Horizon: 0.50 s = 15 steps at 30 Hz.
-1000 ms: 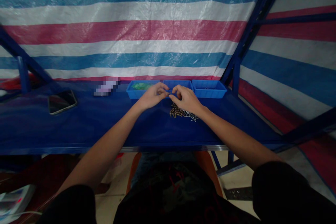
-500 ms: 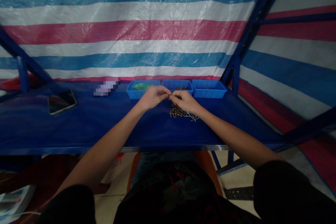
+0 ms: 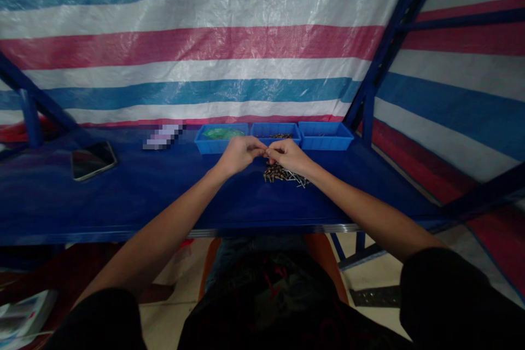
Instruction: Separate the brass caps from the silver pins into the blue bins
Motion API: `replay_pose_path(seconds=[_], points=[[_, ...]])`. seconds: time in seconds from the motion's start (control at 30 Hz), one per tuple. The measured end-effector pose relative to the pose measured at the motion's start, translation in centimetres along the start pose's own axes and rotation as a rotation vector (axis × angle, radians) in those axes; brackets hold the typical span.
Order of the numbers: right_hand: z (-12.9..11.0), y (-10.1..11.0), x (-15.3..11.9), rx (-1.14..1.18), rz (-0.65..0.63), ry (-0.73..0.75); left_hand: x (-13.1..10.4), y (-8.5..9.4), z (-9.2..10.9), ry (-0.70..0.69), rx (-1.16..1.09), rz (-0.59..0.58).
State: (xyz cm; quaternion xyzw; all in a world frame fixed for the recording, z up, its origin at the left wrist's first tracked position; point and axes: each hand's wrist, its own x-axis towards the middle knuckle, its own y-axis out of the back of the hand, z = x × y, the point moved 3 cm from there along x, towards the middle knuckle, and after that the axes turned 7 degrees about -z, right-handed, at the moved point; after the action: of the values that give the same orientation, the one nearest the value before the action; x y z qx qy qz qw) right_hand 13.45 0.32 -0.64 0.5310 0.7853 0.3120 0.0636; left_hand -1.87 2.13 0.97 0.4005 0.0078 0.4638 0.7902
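My left hand (image 3: 241, 154) and my right hand (image 3: 288, 155) meet at the fingertips above the blue table (image 3: 164, 191). Both are pinched closed, and whatever is between the fingertips is too small to make out. Just below my right hand lies a pile of small brass-coloured and silvery metal pieces (image 3: 283, 174), partly covered by that hand. Behind the hands, three blue trays stand in a row: the left tray (image 3: 209, 146) holds green plastic, the middle tray (image 3: 296, 144) some small metal pieces, the right tray (image 3: 328, 143) a few thin bits.
A dark phone (image 3: 94, 161) lies at the left of the table, with a blurred pale purple item (image 3: 164, 135) further back. Blue metal posts rise at both sides, before a striped plastic sheet (image 3: 197, 44). An orange chair (image 3: 328, 268) shows below.
The whole view has shifted slightly. My hands stay together at the fingertips above the pile, with hardly any change in their pinch.
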Motion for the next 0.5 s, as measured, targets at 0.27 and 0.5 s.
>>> replay_pose_path(seconds=[0.27,0.5], points=[[-0.4,0.3,0.0,-0.094,0.009,0.042,0.5,0.3,-0.3,0.023,-0.072,0.039],[-1.6,1.0,-0.7,-0.541,0.167,0.151,0.7,0.4,-1.2,0.074,-0.112,0.001]])
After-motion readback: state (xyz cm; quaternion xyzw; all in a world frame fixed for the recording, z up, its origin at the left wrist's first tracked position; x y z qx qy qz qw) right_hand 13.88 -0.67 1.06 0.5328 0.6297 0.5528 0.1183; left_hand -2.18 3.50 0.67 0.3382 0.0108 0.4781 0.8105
